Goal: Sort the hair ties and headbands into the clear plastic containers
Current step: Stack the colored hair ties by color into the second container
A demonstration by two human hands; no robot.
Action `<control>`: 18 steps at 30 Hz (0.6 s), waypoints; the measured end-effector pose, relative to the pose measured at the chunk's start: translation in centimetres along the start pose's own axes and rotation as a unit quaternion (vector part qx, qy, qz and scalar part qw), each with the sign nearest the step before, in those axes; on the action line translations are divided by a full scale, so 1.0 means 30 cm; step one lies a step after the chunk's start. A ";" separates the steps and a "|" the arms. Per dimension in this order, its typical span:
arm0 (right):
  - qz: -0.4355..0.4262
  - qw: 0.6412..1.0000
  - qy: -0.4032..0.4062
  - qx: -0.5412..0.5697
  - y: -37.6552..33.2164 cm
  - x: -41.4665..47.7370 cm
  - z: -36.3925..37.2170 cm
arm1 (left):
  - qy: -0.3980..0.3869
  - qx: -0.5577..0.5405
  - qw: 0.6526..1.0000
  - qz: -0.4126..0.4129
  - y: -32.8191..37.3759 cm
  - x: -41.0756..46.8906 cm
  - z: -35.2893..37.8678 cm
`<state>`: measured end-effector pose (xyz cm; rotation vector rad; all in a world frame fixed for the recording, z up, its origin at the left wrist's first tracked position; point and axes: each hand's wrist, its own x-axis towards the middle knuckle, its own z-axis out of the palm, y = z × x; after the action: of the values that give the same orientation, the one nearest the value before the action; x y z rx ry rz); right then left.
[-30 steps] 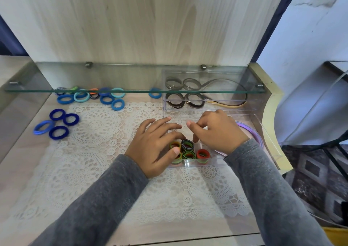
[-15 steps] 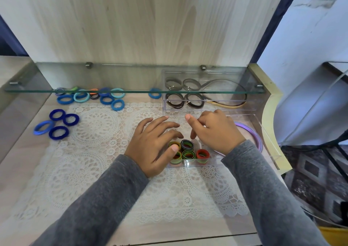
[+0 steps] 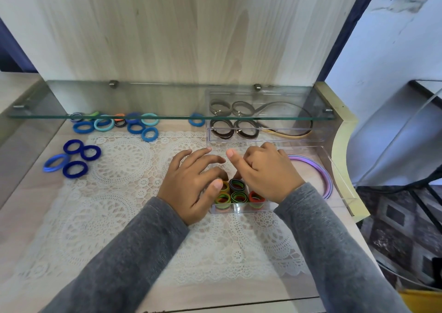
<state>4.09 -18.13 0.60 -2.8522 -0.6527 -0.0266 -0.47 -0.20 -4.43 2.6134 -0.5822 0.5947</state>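
Hovering over the small clear container (image 3: 239, 209) at the middle of the counter, both hands work among the rolled hair ties (image 3: 238, 196) standing on edge inside it, in green, yellow, red and dark bands. The left hand (image 3: 191, 188) lies at the container's left end: its thumb and forefinger curl in and pinch the rear-left tie, while the other fingers spread loosely over the lace doily (image 3: 119, 193). The right hand (image 3: 267, 176) covers the container's right rear. Its forefinger sticks out straight toward the back edge, the remaining fingers are curled under, and its thumb dips toward the dark tie; whether it grips anything cannot be told.

Toward the back right corner a long clear container (image 3: 267, 138) holds brown hair ties (image 3: 223, 132) and a tan headband (image 3: 291, 133). Along the right edge another clear tray (image 3: 339, 181) holds a purple headband (image 3: 321, 175). Loose dark blue hair ties (image 3: 74, 159) lie by the left edge, and lighter blue hair ties (image 3: 134, 126) sit at the back under the glass shelf (image 3: 143, 102)
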 end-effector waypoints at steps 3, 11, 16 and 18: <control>0.003 1.000 -0.008 0.003 0.003 -0.002 -0.004 | -0.019 0.018 1.000 -0.009 0.000 0.000 0.003; 0.001 1.000 -0.019 -0.001 -0.005 -0.015 -0.003 | -0.035 0.032 0.999 -0.014 -0.004 0.001 0.013; 0.000 1.000 -0.016 -0.023 -0.014 -0.012 -0.006 | -0.035 0.027 0.999 -0.012 -0.005 0.000 0.014; -0.003 1.000 -0.017 -0.023 -0.016 -0.013 -0.005 | -0.032 0.026 0.999 -0.011 -0.006 0.000 0.014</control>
<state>3.54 -17.89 0.81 -2.8998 -0.6767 0.0052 -0.26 -0.24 -4.84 2.6928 -0.5642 0.5269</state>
